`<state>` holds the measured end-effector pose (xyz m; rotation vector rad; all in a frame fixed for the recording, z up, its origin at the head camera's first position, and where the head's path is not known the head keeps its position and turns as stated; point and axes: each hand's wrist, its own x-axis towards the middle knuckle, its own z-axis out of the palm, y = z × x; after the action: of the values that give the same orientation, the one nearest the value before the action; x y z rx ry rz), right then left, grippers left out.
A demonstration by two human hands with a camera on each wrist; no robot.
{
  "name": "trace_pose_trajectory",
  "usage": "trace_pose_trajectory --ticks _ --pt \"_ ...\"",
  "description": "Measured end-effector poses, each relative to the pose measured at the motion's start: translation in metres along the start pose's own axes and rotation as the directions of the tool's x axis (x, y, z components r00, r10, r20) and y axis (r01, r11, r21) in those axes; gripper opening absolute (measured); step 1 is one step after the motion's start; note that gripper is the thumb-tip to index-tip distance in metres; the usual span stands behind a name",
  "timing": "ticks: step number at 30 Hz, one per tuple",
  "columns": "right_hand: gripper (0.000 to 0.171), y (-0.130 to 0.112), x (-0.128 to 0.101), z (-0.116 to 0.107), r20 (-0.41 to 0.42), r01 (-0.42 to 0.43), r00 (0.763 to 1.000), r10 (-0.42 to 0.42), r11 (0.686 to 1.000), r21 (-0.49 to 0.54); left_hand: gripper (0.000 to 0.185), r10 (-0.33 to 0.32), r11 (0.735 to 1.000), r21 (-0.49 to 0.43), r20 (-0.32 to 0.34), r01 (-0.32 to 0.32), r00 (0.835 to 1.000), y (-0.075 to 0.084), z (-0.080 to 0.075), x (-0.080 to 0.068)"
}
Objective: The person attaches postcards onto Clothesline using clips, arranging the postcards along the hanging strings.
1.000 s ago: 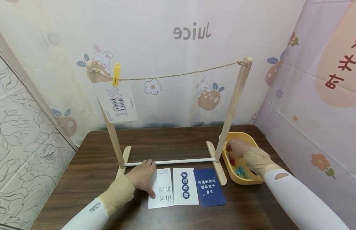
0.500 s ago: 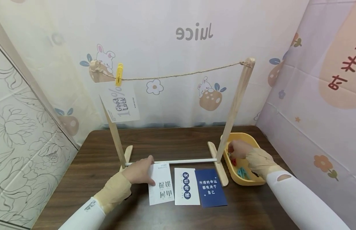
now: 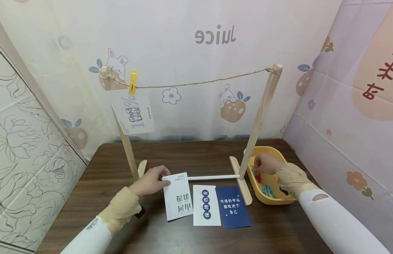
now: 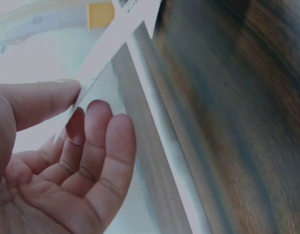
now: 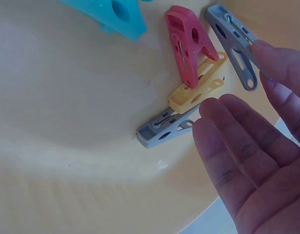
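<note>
My left hand [image 3: 152,181] pinches the top left corner of a white card [image 3: 178,201] with dark print, tilting it up off the brown table. The left wrist view shows the card's edge [image 4: 98,90] held between thumb and fingertips [image 4: 93,114]. My right hand [image 3: 261,164] is inside the yellow basket [image 3: 269,150]. In the right wrist view its relaxed fingers [image 5: 223,122] hover over a red peg [image 5: 189,41], a yellow peg [image 5: 196,90] and two grey pegs [image 5: 164,129], gripping none of them. The thumb [image 5: 281,63] lies beside the farther grey peg [image 5: 235,46].
A wooden rack [image 3: 260,116] spans the table with a string [image 3: 199,83]. A yellow peg [image 3: 132,81] holds a "Good Luck" card [image 3: 134,114] on it. A second white card [image 3: 206,210] and a blue card [image 3: 232,211] lie in front. A blue peg [image 5: 115,14] lies in the basket.
My left hand went from lying flat on the white card to pinching its corner and lifting it, drawing back to the left. The right hand stayed in the basket.
</note>
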<state>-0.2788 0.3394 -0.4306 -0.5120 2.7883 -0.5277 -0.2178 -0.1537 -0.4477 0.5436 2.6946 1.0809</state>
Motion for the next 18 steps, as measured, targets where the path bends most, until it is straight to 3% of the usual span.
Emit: trace_pose_trajectory --ticks 9,18 --pt "0.020 0.004 -0.004 -0.001 -0.051 0.013 0.999 -0.013 1.000 0.012 0.012 0.041 0.987 -0.156 0.034 -0.035 0.999 0.004 -0.005 0.001" --pt "0.022 0.010 -0.007 -0.006 -0.139 0.057 0.989 -0.059 0.998 -0.018 0.010 0.082 0.977 -0.200 0.044 -0.071 0.996 0.011 -0.009 0.000"
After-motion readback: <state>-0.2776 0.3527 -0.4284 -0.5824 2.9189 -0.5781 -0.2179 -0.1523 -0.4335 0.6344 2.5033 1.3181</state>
